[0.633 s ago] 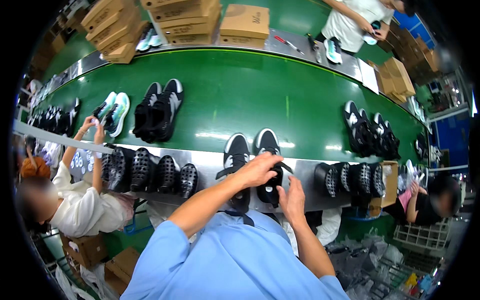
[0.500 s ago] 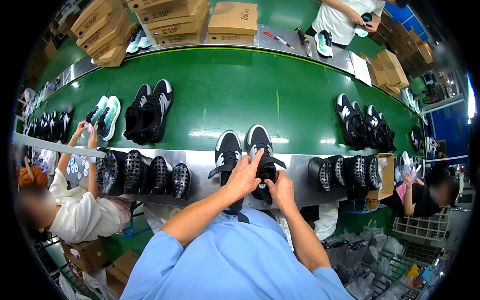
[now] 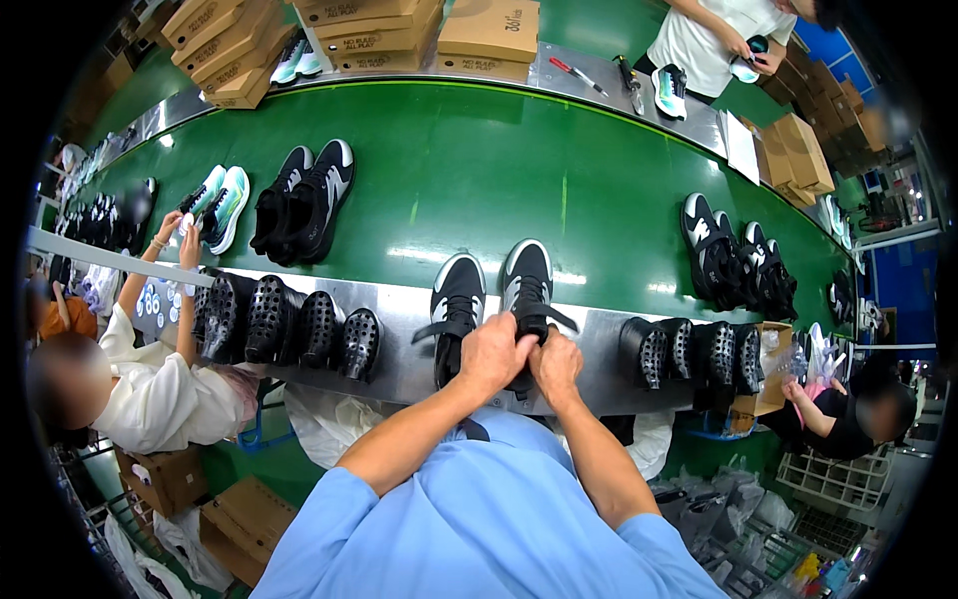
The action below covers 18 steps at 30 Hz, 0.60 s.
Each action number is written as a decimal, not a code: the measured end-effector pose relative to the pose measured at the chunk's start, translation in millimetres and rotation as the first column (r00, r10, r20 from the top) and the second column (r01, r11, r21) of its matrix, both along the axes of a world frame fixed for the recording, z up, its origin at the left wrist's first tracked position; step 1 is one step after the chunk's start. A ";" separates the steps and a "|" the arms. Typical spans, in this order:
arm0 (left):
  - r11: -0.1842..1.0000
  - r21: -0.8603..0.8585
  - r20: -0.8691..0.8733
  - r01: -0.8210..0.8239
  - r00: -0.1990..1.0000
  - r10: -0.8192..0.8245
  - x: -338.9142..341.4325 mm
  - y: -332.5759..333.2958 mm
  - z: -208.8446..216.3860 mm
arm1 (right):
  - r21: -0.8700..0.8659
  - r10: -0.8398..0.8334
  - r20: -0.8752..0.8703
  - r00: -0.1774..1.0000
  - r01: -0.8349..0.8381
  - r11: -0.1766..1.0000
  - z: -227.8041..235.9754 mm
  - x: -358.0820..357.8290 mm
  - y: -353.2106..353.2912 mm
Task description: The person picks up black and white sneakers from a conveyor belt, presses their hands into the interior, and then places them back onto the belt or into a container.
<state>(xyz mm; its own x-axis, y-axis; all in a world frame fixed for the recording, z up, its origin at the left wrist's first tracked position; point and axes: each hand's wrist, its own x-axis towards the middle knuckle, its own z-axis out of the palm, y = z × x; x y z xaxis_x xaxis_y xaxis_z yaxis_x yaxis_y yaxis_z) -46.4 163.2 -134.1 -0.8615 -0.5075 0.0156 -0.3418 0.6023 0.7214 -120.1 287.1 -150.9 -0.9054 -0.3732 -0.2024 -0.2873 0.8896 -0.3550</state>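
Two black sneakers with grey-white toes stand on the metal ledge, toes pointing away from me. My left hand [image 3: 491, 351] is closed at the left side of the right-hand sneaker's [image 3: 527, 268] ankle opening, thumb toward the middle. Across from it, my right hand [image 3: 556, 361] grips the right side of the same opening. The inside of that shoe is mostly hidden by my fingers. Its strap sticks out loose to the right. Just left of my left hand, the other sneaker [image 3: 459, 283] stands untouched, its strap hanging out to the left.
Black shoe forms with round holes line the ledge at left [image 3: 269, 319] and right [image 3: 720, 349]. More black sneakers [image 3: 317, 205] and a teal pair [image 3: 228, 210] sit on the green belt [image 3: 449, 160]. Brown boxes [image 3: 489, 30] are stacked beyond. Co-workers sit at both sides; another stands across.
My left hand has drawn back from the shoe's laces to its ankle opening, and its fingers have curled in. My right hand has shifted slightly toward the toe. The whole view has shifted slightly.
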 end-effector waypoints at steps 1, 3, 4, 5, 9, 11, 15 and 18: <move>1.000 -0.012 0.020 0.003 1.000 -0.003 -0.3 5.7 6.2 | -0.035 0.010 -0.007 1.000 -0.010 0.999 -7.0 0.4 5.9; 1.000 0.013 0.092 -0.025 0.995 0.024 -6.7 10.5 9.3 | -0.075 0.003 -0.035 0.999 -0.006 0.997 -4.8 2.1 3.6; 0.999 0.009 0.095 -0.035 0.995 0.034 -8.8 9.7 8.3 | -0.079 0.013 -0.031 0.999 -0.015 0.997 -4.8 3.0 2.4; 0.999 -0.019 0.086 -0.032 0.996 0.034 -10.0 8.9 7.6 | -0.103 -0.009 -0.024 1.000 0.006 0.995 -5.1 4.0 2.0; 0.996 -0.080 0.019 -0.043 0.999 0.044 -15.3 7.6 6.3 | -0.112 -0.045 -0.023 0.999 0.042 0.993 -10.6 3.5 6.7; 0.980 -0.199 -0.032 -0.019 0.999 0.012 -21.5 0.9 6.5 | -0.113 -0.062 -0.020 0.998 0.059 0.992 -14.0 1.8 9.9; 0.879 -0.445 -0.022 0.168 0.980 -0.199 -9.9 -5.5 5.2 | -0.150 -0.170 0.034 0.985 0.173 0.974 -7.3 0.0 15.7; 0.787 -0.553 -0.023 0.273 0.939 -0.342 -5.4 2.1 0.7 | -0.061 -0.115 0.054 0.992 0.118 0.991 -6.8 0.1 18.2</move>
